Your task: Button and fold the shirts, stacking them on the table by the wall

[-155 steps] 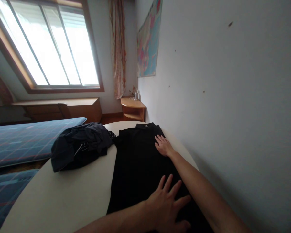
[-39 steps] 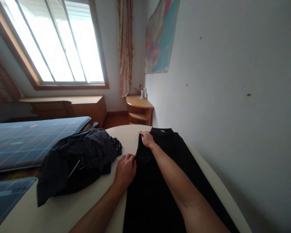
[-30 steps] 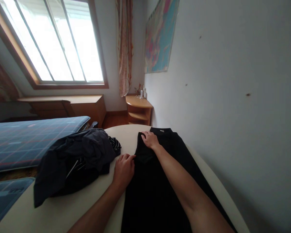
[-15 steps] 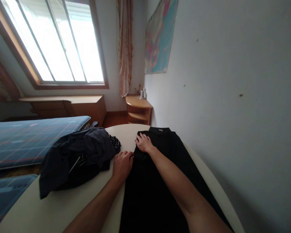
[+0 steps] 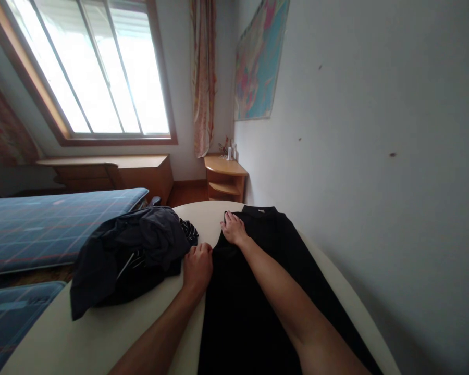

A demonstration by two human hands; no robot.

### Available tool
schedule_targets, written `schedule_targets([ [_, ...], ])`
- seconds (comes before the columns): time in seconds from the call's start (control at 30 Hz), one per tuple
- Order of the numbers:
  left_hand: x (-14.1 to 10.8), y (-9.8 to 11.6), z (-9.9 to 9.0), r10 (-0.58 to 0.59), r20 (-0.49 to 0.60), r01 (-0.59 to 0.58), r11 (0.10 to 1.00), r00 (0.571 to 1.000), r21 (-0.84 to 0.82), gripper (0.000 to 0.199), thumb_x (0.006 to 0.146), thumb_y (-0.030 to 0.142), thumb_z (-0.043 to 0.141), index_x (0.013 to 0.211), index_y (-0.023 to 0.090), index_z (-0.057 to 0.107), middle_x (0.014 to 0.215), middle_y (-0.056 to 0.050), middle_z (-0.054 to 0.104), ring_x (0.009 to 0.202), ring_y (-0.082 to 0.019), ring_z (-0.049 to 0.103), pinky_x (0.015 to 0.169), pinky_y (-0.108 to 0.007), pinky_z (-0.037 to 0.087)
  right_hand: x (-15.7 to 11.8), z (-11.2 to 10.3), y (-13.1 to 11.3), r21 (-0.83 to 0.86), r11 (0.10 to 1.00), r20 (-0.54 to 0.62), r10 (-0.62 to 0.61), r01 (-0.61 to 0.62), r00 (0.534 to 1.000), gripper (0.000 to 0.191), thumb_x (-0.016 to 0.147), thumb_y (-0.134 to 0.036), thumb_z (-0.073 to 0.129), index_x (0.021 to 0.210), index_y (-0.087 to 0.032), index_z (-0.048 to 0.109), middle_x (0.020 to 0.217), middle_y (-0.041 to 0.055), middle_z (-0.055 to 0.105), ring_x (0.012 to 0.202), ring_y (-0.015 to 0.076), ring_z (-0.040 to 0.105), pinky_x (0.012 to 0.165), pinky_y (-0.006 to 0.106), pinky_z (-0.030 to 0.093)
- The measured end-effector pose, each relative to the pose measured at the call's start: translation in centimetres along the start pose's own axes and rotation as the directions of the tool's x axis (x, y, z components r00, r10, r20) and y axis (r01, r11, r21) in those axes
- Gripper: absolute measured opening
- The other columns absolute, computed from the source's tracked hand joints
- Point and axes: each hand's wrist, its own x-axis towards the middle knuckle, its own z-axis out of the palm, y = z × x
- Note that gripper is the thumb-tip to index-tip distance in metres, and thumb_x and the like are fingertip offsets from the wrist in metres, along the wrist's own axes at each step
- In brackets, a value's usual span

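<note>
A black collared garment (image 5: 254,297), which looks like a shirt, is spread along the table with its collar at the far end. My left hand (image 5: 198,265) is closed on the garment's left edge, fingers curled and fingertips partly hidden. Farther up, my right hand (image 5: 234,229) grips the cloth at the left shoulder, below the collar, with a bit of black fabric showing by the fingertips. Left of my left hand lies a heap of dark clothes (image 5: 148,239), grey and black with some white-striped cloth.
The round-edged cream table (image 5: 82,344) carries both garment and heap. A blue plaid mattress (image 5: 42,229) is beyond it on the left. Close on the right stands a white wall (image 5: 355,208). A wooden corner shelf (image 5: 224,165) and a low wooden desk (image 5: 140,161) are at the back.
My right hand's fingers have drawn in at the garment's shoulder edge. My left hand stays at the left edge, and the cloth beside it has shifted slightly. The view has moved a little.
</note>
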Motion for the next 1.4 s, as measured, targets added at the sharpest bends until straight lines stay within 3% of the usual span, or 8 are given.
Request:
schedule_targets([
  [0.1,-0.1,0.0,0.0,0.009,-0.01,-0.009,1.0,1.0,0.002,0.021,0.097,0.02,0.044,0.093,0.02,0.065,0.097,-0.008,0.069,0.094,-0.025,0.061,0.076,-0.034,0.043,0.1,0.1,0.4,-0.017,1.0,0.068,-0.006,0.008,0.998,0.062,0.101,-0.049,0.024,0.154,-0.019,0.031,0.163,0.0062,0.024,0.147,0.0278,0.022,0.118,0.046,0.017],
  [0.33,-0.2,0.0,-0.1,0.018,-0.007,-0.019,0.997,1.0,-0.069,0.016,0.091,0.022,0.054,0.098,0.022,0.068,0.102,-0.007,0.069,0.099,-0.026,0.06,0.081,-0.036,0.043,-1.4,-0.8,-0.6,-0.094,0.993,-0.078,-0.079,0.071,0.994,0.055,0.101,-0.047,0.024,0.14,-0.02,0.052,0.146,0.0124,0.049,0.131,0.0269,0.043,0.109,0.041,0.03],
  [0.47,-0.1,0.2,-0.2,0.022,-0.003,-0.022,0.997,1.0,-0.068,0.018,0.095,0.02,0.049,0.098,0.02,0.067,0.097,-0.008,0.071,0.096,-0.026,0.061,0.082,-0.036,0.042,-1.9,-0.7,-1.1,-0.099,0.995,0.091,0.014,-0.005,0.996,0.067,0.099,-0.056,0.025,0.153,-0.017,0.034,0.161,0.0126,0.027,0.143,0.032,0.027,0.115,0.05,0.019],
  [0.63,-0.4,0.5,-0.4,0.135,-0.013,-0.136,0.979,0.991,-0.151,0.029,0.095,0.014,0.046,0.11,0.027,0.067,0.095,-0.004,0.072,0.095,-0.022,0.062,0.087,-0.034,0.041,-2.5,-0.2,-1.0,-0.063,0.993,0.047,0.104,-0.101,0.994,0.071,0.099,-0.057,0.02,0.155,-0.015,0.028,0.163,0.0118,0.021,0.148,0.0316,0.015,0.117,0.051,0.009],
  [0.93,-1.0,1.1,-0.8,0.095,-0.032,-0.1,0.974,0.995,-0.202,0.019,0.091,0.018,0.052,0.098,0.022,0.07,0.102,-0.004,0.069,0.095,-0.021,0.063,0.087,-0.033,0.043,-4.0,-1.2,-2.1,-0.059,0.998,-0.23,-0.001,-0.013,0.973,0.044,0.098,-0.044,0.037,0.126,-0.021,0.061,0.127,0.0123,0.064,0.119,0.0265,0.055,0.101,0.041,0.038],
  [1.13,-1.5,1.7,-1.0,0.126,-0.05,-0.134,0.959,0.991,-0.249,0.022,0.093,0.019,0.05,0.106,0.022,0.067,0.113,-0.005,0.067,0.092,-0.02,0.065,0.084,-0.031,0.047,-3.0,-4.1,-3.0,0.018,0.983,-0.006,0.184,-0.184,0.983,0.07,0.082,-0.06,0.059,0.139,-0.02,0.049,0.12,0.0155,0.068,0.111,0.0302,0.064,0.091,0.041,0.048],
  [1.27,-2.0,2.2,-1.3,0.163,-0.009,-0.158,0.942,0.987,-0.298,0.028,0.091,0.015,0.05,0.113,0.024,0.065,0.122,-0.004,0.065,0.095,-0.021,0.067,0.085,-0.031,0.048,-2.4,-5.0,-3.3,0.019,0.98,0.177,0.19,-0.197,0.966,0.079,0.068,-0.035,0.077,0.14,-0.017,0.049,0.125,0.0184,0.066,0.114,0.0332,0.064,0.088,0.039,0.052],
  [1.4,-2.4,2.8,-1.8,0.159,0.066,-0.114,0.889,0.985,-0.442,0.033,0.088,0.009,0.048,0.112,0.025,0.065,0.127,-0.002,0.065,0.103,-0.022,0.067,0.09,-0.032,0.049,-2.8,-4.4,-3.1,0.054,0.987,0.174,0.141,-0.153,0.975,0.072,0.068,-0.014,0.07,0.138,-0.021,0.054,0.124,0.0153,0.068,0.114,0.0313,0.065,0.09,0.036,0.052],
])
